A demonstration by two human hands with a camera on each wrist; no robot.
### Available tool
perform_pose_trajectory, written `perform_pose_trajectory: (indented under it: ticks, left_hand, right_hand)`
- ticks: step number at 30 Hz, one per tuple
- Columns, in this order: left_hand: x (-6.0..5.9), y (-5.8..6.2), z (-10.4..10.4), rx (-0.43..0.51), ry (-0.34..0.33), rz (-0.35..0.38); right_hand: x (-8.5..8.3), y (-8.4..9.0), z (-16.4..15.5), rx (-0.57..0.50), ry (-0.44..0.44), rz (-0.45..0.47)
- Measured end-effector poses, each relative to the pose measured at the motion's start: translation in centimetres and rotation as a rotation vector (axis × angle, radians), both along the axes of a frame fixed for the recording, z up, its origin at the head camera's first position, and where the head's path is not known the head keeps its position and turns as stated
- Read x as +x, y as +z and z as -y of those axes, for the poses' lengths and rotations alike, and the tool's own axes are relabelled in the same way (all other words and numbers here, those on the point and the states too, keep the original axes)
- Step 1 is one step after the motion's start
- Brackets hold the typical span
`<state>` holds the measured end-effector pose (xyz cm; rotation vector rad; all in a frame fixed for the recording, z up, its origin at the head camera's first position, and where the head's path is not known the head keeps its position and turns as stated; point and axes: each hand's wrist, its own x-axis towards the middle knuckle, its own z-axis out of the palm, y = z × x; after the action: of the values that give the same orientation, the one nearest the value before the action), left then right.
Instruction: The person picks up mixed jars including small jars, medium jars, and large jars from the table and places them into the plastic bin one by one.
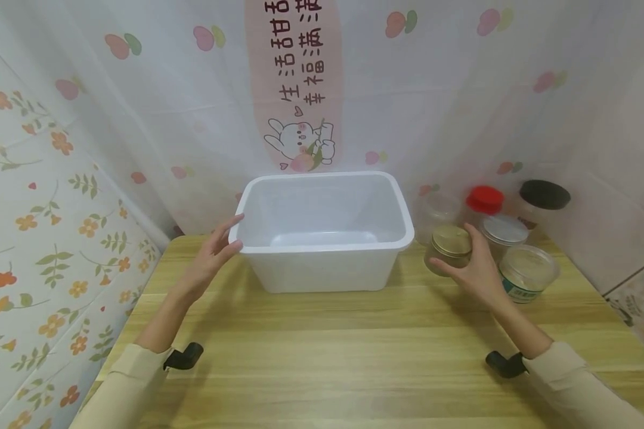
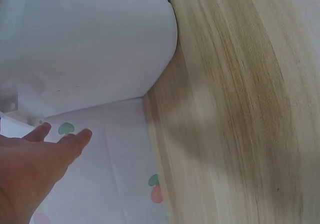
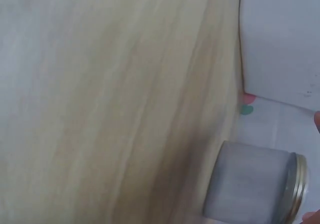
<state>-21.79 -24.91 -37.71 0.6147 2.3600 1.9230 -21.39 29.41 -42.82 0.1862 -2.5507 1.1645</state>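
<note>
A white tub [image 1: 322,238] sits on the wooden counter [image 1: 354,345] against the back wall, open side up, its long axis running left to right. The left hand [image 1: 214,256] rests at the tub's left corner with straight, relaxed fingers [image 2: 75,141], gripping nothing. To the right of the tub, the right hand [image 1: 474,268] curls round a gold-lidded jar [image 1: 449,247], which stands upright, lid on top, among other jars [image 1: 526,262].
</note>
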Motion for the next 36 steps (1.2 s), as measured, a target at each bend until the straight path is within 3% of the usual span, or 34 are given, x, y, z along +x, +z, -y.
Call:
perform_pose_trajectory:
  ticks: [4,8,18,28,36]
  left_hand:
    - [0.0,0.1,-0.1,-0.02,0.021,0.007]
    - [0.0,0.1,-0.1,-0.029,-0.001,0.017]
    - [-0.3,0.4,-0.4,-0.047,-0.017,0.033]
    - [-0.4,0.7,-0.6,-0.067,0.05,0.064]
    - [-0.6,1.5,-0.2,-0.111,0.125,0.02]
  right_hand:
    - [-0.5,-0.6,-0.2,-0.029,0.004,0.035]
    - [-0.7,-1.0,-0.4,-0.063,-0.006,0.074]
    - [-1.5,-1.7,-0.6,-0.084,-0.061,0.077]
    - [-1.7,-1.7,-0.6,-0.129,-0.045,0.044]
    - [-1.1,-1.2,-0.5,-0.119,-0.018,0.043]
